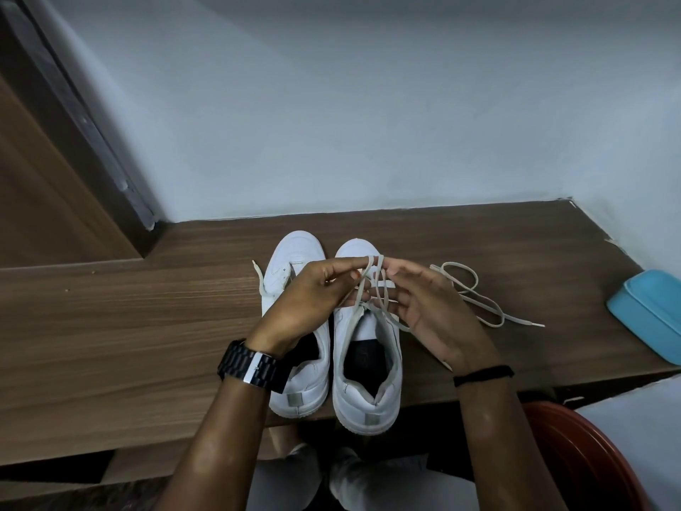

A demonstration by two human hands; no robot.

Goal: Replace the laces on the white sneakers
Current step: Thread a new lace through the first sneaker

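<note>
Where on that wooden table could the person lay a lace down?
The broad bare stretch of brown wooden table left of the white sneakers is free. Right of them is crowded: a loose pale lace lies there, with a light blue plastic box at the edge.

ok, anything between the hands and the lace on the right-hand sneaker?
Nothing visible. Both the left hand and the right hand already pinch strands of the lace above the right-hand sneaker. The loose lace lies off to the right on the wooden table, clear of them.
</note>
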